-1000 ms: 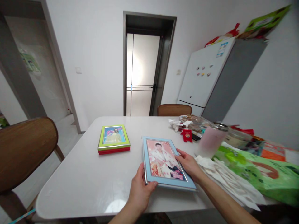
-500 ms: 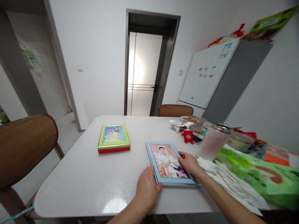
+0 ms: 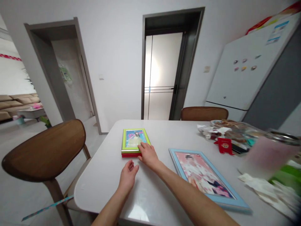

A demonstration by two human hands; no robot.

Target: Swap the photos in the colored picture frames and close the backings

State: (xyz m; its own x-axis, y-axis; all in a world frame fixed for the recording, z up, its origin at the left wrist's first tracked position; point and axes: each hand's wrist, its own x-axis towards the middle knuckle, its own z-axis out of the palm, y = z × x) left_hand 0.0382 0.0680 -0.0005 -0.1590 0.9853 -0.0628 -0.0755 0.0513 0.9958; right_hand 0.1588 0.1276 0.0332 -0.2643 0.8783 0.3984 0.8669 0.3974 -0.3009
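A lime-green picture frame (image 3: 124,141) lies flat on top of a red frame (image 3: 129,155) on the white table. My right hand (image 3: 148,155) reaches across to this stack, its fingers over the green frame's near right corner and its thumb down at the front edge. Just short of the stack, my left hand (image 3: 128,175) hovers with fingers loosely bent and nothing in them. To the right, a larger light-blue picture frame (image 3: 174,157) with a pink photo lies flat, partly covered by my right forearm.
Along the table's right side are a pink cup (image 3: 263,153), crumpled white cloth or tissue (image 3: 263,188), a small red card (image 3: 225,146) and plastic-wrapped items (image 3: 235,127). Wooden chairs stand at the left (image 3: 47,150) and at the far side (image 3: 204,113).
Both hands have left the light-blue frame and moved left. My right hand has come onto the green frame; my left hand is in front of it. The view has turned left.
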